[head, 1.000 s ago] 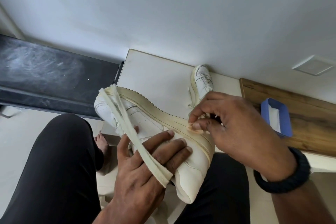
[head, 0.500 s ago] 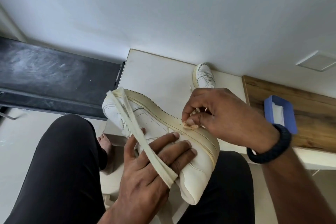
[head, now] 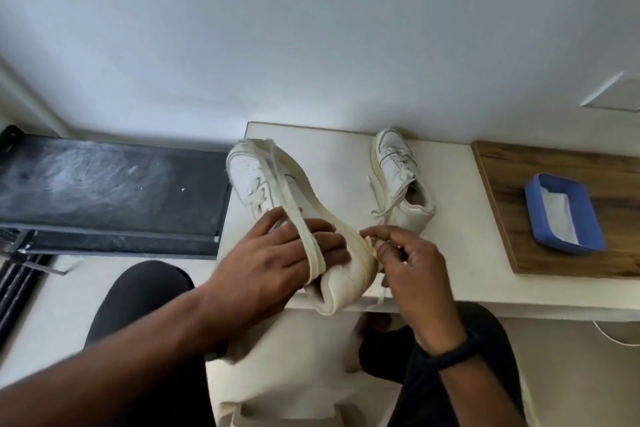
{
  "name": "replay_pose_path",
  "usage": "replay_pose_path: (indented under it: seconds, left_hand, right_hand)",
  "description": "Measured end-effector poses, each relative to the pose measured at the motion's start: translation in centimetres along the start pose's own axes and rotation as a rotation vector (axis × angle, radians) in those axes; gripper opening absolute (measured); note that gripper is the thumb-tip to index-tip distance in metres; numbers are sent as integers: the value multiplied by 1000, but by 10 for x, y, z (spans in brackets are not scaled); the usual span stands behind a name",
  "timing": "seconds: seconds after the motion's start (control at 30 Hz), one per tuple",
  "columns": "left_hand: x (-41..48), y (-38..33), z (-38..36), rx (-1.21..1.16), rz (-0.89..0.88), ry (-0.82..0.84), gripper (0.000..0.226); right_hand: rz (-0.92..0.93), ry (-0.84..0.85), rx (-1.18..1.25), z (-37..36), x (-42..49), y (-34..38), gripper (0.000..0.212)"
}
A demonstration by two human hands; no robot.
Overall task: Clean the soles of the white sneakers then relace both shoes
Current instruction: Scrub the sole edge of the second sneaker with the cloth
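Note:
I hold a white sneaker (head: 256, 180) on its side above the white table (head: 325, 156), toe pointing away, yellowed sole edge up. My left hand (head: 277, 260) grips its side, and a cream lace (head: 301, 218) runs from the toe over my fingers. My right hand (head: 408, 263) pinches a small beige wad (head: 372, 244) against the sole edge near the heel. The second white sneaker (head: 401, 180) lies on the table behind, its laces loose.
A blue tray (head: 562, 215) with something white in it sits on a wooden board (head: 554, 166) at the right. A dark bench (head: 104, 191) stands at the left. My knees in black trousers are below the table edge. A white wall lies behind.
The view has tilted, and both hands with the sneaker now sit higher and farther over the table. My right hand has slid along the sole edge toward the heel.

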State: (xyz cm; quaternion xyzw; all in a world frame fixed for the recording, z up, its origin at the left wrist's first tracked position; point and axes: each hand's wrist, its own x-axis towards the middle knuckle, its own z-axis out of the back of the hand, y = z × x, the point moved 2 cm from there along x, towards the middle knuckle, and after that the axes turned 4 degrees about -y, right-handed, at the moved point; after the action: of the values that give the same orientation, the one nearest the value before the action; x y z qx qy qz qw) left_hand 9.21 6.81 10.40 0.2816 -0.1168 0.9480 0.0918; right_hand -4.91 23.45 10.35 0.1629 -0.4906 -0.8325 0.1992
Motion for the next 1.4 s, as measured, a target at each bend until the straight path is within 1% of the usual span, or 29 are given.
replay_pose_path:
  seconds: [0.1, 0.13, 0.2, 0.23, 0.27, 0.33, 0.4, 0.47, 0.57, 0.63, 0.7, 0.73, 0.8, 0.87, 0.9, 0.97, 1.0, 1.03, 1.07, 1.13, 1.2, 1.23, 1.3, 1.33, 1.4]
  left_hand:
    - [15, 34, -21, 77, -140, 138, 34]
    - [20, 48, -28, 106, -169, 167, 40]
    - [24, 69, -42, 109, -257, 216, 48]
    - [42, 105, -61, 165, -295, 274, 50]
    - [57, 129, -75, 205, -332, 307, 51]
    - [63, 142, -90, 170, -351, 373, 50]
    - [64, 144, -100, 138, -380, 488, 53]
    - [70, 150, -109, 156, -428, 539, 58]
    - [86, 171, -123, 104, -460, 605, 59]
    - [94, 173, -129, 148, -474, 676, 59]
    - [99, 174, -129, 204, -501, 684, 65]
    - [100, 176, -128, 209, -489, 678, 70]
    - [97, 178, -125, 214, -403, 699, 80]
    - [90, 175, -126, 299, -315, 720, 86]
    - [84, 171, -129, 321, -239, 746, 88]
    - [76, 160, -131, 262, -7, 804, 92]
    - [74, 154, -129, 195, 99, 802, 94]
    - [72, 147, -127, 111, 187, 763, 97]
    - [70, 143, -128, 12, 259, 673, 98]
    - [64, 134, -133, -157, 415, 422, 91]
    - [60, 120, -137, -242, 571, 196, 79]
    - [59, 111, -138, -261, 629, 113, 72]
    - [56, 96, -138, -244, 690, 7, 56]
    - [58, 87, -135, -206, 667, -17, 50]
    - [61, 74, -132, -72, 592, 17, 43]
  right_hand:
    - [-34, -107, -1, -28, 17, -30, 28]
    - [-47, -136, -2, -41, 24, -39, 28]
    - [-87, -126, -49, -61, 37, -52, 28]
    - [-67, -138, -10, -76, 79, -61, 29]
    - [-85, -137, 26, -90, 111, -76, 31]
    - [-131, -149, 0, -103, 120, -90, 30]
    - [-165, -160, -4, -111, 110, -105, 28]
    - [-195, -129, 21, -120, 109, -119, 30]
    - [-207, -142, -7, -130, 127, -128, 32]
    - [-206, -130, -4, -130, 131, -130, 33]
    - [-188, -110, 25, -130, 131, -133, 32]
    - [-184, -103, 34, -130, 130, -134, 31]
    - [-180, -89, 46, -130, 129, -135, 28]
    - [-183, -68, 58, -129, 129, -135, 27]
    - [-187, -65, 58, -128, 129, -135, 27]
    - [-178, -78, 68, -126, 128, -133, 27]
    - [-164, -95, 77, -124, 128, -130, 26]
    - [-149, -121, 84, -122, 128, -127, 25]
    - [-132, -153, 95, -119, 128, -122, 24]
    - [-85, -217, 111, -111, 130, -113, 23]
    - [-42, -249, 129, -101, 133, -103, 20]
    - [-40, -253, 153, -98, 134, -100, 19]
    - [-56, -255, 201, -95, 137, -96, 18]
    - [-64, -276, 221, -89, 135, -94, 18]
    - [-66, -302, 250, -80, 133, -88, 19]
